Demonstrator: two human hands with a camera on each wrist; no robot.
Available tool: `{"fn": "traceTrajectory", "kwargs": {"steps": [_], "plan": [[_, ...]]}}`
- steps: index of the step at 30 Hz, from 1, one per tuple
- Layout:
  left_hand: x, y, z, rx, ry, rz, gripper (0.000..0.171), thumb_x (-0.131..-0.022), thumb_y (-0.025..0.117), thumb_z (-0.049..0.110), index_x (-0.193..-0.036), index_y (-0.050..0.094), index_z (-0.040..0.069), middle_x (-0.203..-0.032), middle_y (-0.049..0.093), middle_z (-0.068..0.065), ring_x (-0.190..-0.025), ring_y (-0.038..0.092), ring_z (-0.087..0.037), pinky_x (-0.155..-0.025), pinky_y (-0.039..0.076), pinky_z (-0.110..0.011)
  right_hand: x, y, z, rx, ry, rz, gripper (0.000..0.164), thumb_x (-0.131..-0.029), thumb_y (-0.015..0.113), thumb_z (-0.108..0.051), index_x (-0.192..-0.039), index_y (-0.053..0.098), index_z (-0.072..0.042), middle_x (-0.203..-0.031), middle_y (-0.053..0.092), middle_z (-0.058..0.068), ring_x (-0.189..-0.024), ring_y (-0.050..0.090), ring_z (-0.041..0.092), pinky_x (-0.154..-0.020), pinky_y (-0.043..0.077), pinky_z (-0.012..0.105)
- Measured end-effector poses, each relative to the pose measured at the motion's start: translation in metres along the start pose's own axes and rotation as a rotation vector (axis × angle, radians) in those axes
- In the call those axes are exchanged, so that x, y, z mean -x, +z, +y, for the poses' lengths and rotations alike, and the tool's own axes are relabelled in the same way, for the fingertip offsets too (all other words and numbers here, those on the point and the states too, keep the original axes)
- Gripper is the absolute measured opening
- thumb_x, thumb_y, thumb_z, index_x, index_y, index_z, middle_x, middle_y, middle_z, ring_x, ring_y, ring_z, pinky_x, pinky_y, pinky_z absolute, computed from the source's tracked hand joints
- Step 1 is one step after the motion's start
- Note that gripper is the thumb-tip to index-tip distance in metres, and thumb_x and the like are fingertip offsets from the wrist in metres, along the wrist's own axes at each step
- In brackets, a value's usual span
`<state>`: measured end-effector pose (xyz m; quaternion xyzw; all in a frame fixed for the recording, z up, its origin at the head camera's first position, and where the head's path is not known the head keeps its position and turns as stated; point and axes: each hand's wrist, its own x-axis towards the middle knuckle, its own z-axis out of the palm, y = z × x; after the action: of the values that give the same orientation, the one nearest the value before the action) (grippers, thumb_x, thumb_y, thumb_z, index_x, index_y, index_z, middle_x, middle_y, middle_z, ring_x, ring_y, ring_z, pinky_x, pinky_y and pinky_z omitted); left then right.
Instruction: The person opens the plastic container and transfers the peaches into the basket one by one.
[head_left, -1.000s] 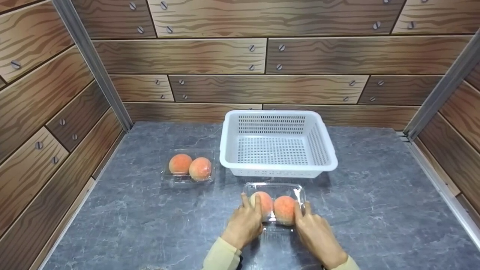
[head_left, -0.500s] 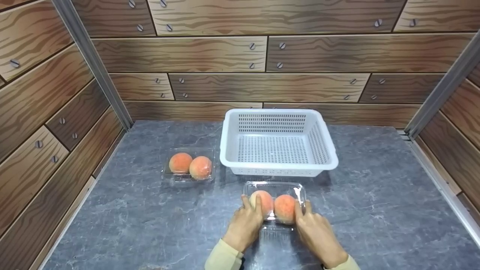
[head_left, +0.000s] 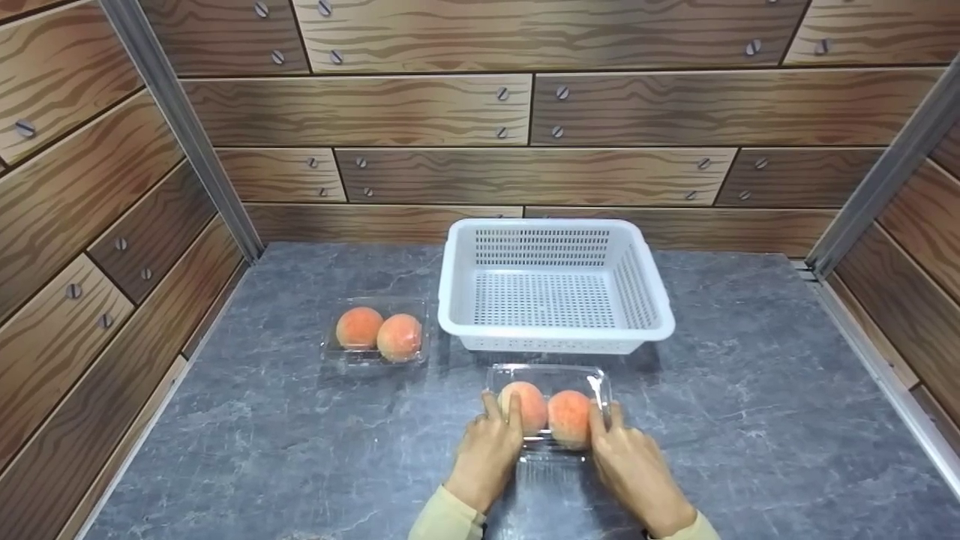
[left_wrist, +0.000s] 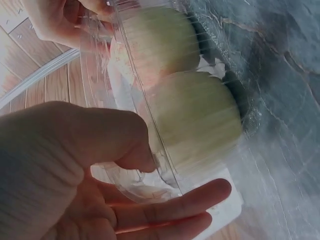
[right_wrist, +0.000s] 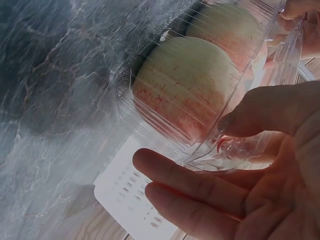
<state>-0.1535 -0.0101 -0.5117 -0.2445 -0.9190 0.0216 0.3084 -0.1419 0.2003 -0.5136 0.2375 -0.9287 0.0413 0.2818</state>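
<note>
Each clear box (head_left: pixel 559 376) holds two apparent peaches (head_left: pixel 568 417).

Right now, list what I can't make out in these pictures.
Pale yellow sleeves, head view: cut off by the bottom edge.
White perforated plastic basket, head view: outer back hidden behind its own walls.
Clear rectangular plastic box at left, head view: lid closure too small and glossy.
Dark patches beside the round pinkish-green fruits, left wrist view: blurred inside the held clear plastic box; shadow or padding, unclear.
</note>
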Motion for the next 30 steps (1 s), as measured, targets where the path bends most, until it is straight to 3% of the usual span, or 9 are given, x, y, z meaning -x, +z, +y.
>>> {"fn": "traceTrajectory", "kwargs": {"steps": [8,16,22,30], "plan": [[-0.004,-0.010,-0.013,0.070,0.042,-0.128,0.064,-0.067,0.081,-0.001,-0.129,0.064,-0.001,-0.106,0.065,-0.031,-0.053,0.063,-0.022,-0.047,0.056,-0.031,-0.003,-0.004,0.001,-0.018,-0.021,-0.023,0.050,-0.069,0.072,0.008,-0.117,0.059,0.016,-0.100,0.062,0.040,-0.041,0.055,0.029,-0.032,0.050,0.037],[-0.010,-0.022,-0.026,0.192,0.058,-0.240,0.064,-0.074,0.084,0.007,-0.133,0.061,0.005,-0.109,0.067,-0.028,-0.064,0.069,-0.030,-0.059,0.060,-0.039,-0.008,-0.023,0.015,-0.109,-0.009,-0.163,0.062,-0.068,0.084,-0.002,-0.124,0.060,0.010,-0.106,0.067,0.032,-0.053,0.062,0.032,-0.045,0.056,0.041],[-0.016,-0.029,-0.037,0.251,0.054,-0.272,0.051,-0.087,0.077,0.014,-0.136,0.062,0.009,-0.110,0.070,-0.020,-0.074,0.072,-0.032,-0.070,0.063,-0.044,-0.014,-0.032,0.027,-0.184,-0.022,-0.173,0.059,-0.070,0.085,-0.002,-0.124,0.063,0.007,-0.099,0.069,0.021,-0.063,0.066,0.033,-0.049,0.058,0.042],[-0.024,-0.032,-0.042,0.251,0.018,-0.301,0.050,-0.090,0.074,0.018,-0.138,0.062,0.009,-0.119,0.069,-0.019,-0.088,0.072,-0.034,-0.078,0.061,-0.047,-0.022,-0.035,0.034,-0.262,0.038,-0.195,0.056,-0.081,0.082,-0.007,-0.131,0.061,0.006,-0.105,0.070,0.022,-0.079,0.070,0.038,-0.066,0.062,0.049]]}}
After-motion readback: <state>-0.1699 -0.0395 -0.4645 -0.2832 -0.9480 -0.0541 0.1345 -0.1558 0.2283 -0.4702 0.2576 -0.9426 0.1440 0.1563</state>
